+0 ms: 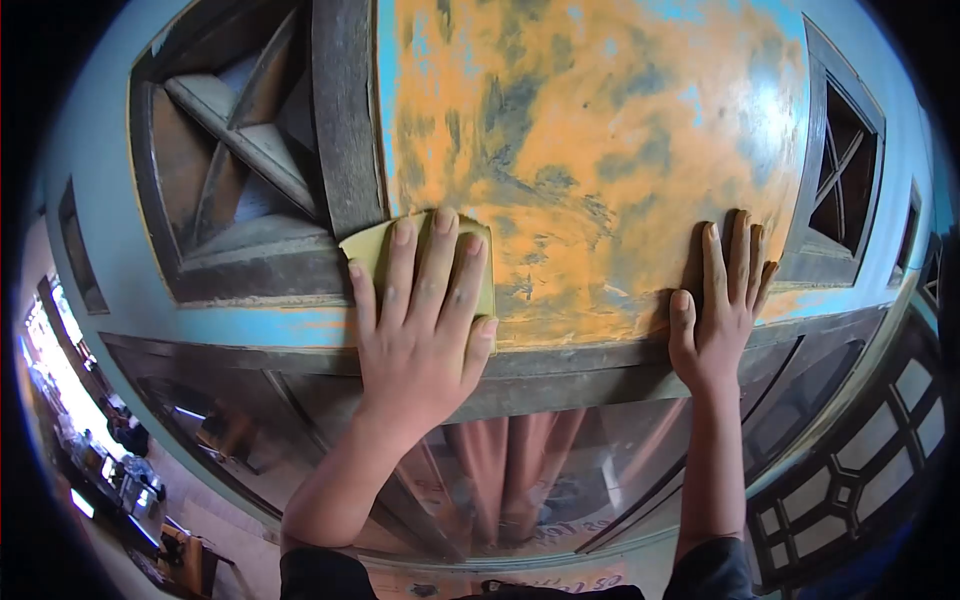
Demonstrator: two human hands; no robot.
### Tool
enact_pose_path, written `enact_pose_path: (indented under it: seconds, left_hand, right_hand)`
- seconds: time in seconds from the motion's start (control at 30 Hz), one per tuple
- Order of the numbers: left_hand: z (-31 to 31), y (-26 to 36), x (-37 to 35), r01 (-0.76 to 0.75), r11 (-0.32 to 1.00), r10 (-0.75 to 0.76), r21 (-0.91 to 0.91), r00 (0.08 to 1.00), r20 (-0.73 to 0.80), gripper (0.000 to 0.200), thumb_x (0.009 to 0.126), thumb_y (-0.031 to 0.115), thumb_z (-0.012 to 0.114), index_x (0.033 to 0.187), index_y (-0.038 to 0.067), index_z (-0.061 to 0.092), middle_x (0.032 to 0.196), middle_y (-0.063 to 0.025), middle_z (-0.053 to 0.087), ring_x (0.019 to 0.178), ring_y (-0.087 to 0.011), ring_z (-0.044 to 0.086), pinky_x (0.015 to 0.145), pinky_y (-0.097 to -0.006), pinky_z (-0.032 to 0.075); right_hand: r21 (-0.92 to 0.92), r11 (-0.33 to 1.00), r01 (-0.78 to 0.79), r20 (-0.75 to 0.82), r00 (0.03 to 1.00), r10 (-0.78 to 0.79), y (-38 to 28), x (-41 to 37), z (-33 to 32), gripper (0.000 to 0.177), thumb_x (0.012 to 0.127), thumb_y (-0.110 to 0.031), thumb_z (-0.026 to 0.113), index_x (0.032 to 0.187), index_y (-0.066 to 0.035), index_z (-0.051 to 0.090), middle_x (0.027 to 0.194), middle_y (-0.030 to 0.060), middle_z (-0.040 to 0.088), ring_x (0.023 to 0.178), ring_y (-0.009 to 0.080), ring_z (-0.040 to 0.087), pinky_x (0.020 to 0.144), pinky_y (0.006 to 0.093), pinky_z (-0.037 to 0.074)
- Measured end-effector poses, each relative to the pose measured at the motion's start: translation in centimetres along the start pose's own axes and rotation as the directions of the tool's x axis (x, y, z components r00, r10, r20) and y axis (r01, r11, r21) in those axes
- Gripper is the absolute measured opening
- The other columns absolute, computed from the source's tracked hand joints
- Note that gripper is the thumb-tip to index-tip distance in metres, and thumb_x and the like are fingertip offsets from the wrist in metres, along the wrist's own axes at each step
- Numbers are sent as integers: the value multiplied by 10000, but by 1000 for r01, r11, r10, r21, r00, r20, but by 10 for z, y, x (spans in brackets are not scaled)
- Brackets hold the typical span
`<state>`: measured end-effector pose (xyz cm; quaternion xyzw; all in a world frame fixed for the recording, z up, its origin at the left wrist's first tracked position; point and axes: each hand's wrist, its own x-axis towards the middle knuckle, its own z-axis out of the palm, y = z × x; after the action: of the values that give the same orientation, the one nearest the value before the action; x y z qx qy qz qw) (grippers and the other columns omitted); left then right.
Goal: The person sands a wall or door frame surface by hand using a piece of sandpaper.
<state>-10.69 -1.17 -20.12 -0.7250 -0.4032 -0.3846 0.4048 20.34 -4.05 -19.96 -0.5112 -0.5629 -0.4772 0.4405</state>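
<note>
your left hand (422, 325), fingers slightly spread, flattens yellow sheet (376, 243) against orange-patched panel (600, 200), lower left; your right hand (720, 325) splayed on panel, no object visible; sheet could snag on wooden frame (345, 120) if pushed left

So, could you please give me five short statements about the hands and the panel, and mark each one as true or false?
1. The left hand lies over a yellowish sheet. True.
2. The right hand grips a brush. False: no tool shows in it; it is spread out at the lower right of the patchy panel.
3. The panel is one even colour. False: it shows orange, grey and light blue patches.
4. An opening with crossed bars is on each side of the panel. True.
5. Pinkish cloth shows below the panel. True.
</note>
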Motion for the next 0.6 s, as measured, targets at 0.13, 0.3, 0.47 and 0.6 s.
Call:
enact_pose_path:
  seconds: [0.13,0.3,0.47,0.6]
  left_hand:
    - [-13,-33,42,-12,1000,9,-24,994,-112,657,1015,384,440,1608,116,348,1686,-165,261,1553,-414,227,1238,-632,116]
    - [-24,-43,72,19,999,-15,30,988,-154,665,1040,342,401,1612,28,276,1694,-216,187,1570,-445,119,1232,-641,84]
    - [-21,-43,47,8,991,3,135,997,-80,650,1049,300,369,1624,29,234,1701,-208,164,1576,-434,106,1221,-667,64]
    - [-36,-53,96,41,987,-12,156,984,-180,653,1056,345,404,1628,68,256,1701,-184,188,1578,-400,129,1218,-677,93]
  right_hand:
    - [-29,999,29,18,999,-28,9,18,-8,661,1008,-600,452,1557,-233,473,1667,122,328,1558,399,217,1240,620,54]
    - [-36,998,43,-45,998,-45,17,59,-16,615,1002,-546,514,1563,-300,460,1677,70,318,1562,368,215,1242,618,65]
    - [-51,998,37,-38,999,-39,17,56,-16,616,997,-537,530,1562,-304,460,1678,63,316,1562,353,217,1248,611,71]
    - [-40,998,39,-36,999,-40,16,55,-17,619,992,-537,536,1560,-302,464,1677,60,318,1561,351,221,1248,609,77]
